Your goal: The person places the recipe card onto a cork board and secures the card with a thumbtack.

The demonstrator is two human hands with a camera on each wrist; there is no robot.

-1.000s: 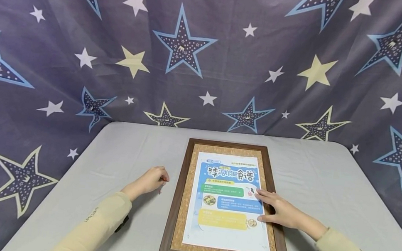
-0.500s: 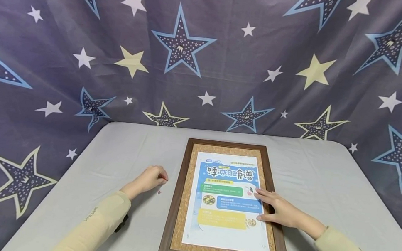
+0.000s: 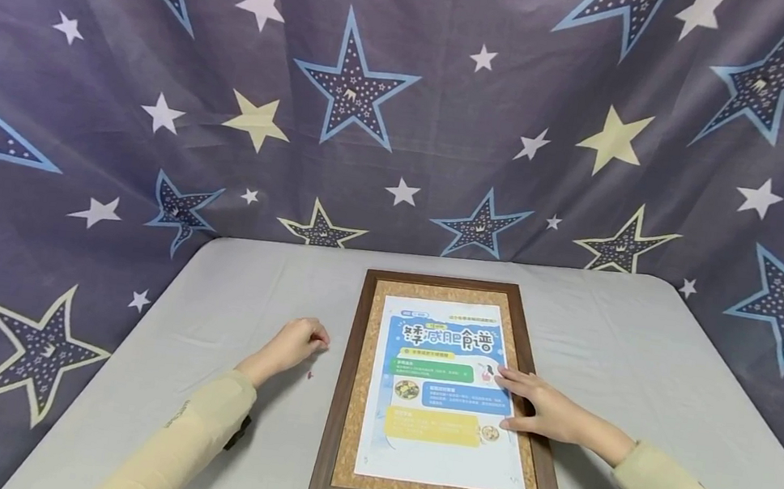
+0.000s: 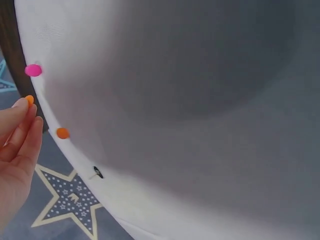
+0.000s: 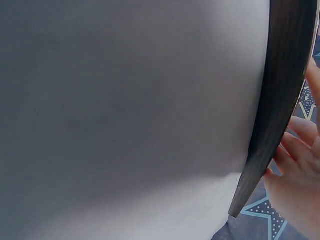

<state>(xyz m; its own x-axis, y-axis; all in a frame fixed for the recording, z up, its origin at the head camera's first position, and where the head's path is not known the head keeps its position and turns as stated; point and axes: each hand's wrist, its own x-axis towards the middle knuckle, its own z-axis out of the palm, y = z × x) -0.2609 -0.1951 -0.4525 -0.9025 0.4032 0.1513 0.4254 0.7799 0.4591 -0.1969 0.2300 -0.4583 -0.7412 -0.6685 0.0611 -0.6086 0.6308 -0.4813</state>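
pinching a small orange push pin (image 4: 29,99) between thumb and fingertips, the left hand (image 3: 293,345) hovers just above the grey cloth-covered bench (image 3: 643,349), at about nine o'clock of the dark wooden-framed cork board (image 3: 338,401). the right hand (image 3: 540,410) lies flat and released, its straight fingers (image 3: 510,376) pressing the blue-and-white printed paper sheet (image 3: 440,454) at the sheet's three o'clock edge, palm over the frame.

the grip on the pin is slight — judged from the wrist view, only the tips catch its head, so it could slip and roll among the loose pins, or the point could prick a finger. if the right hand lifts or slides, the sheet may skew on the cork.

the frame is the only holder here: the sheet lies inside it, with cork showing all round. loose on the bench — a pink round push pin (image 4: 33,70), another orange push pin (image 4: 62,133) and a dark one (image 4: 98,172).
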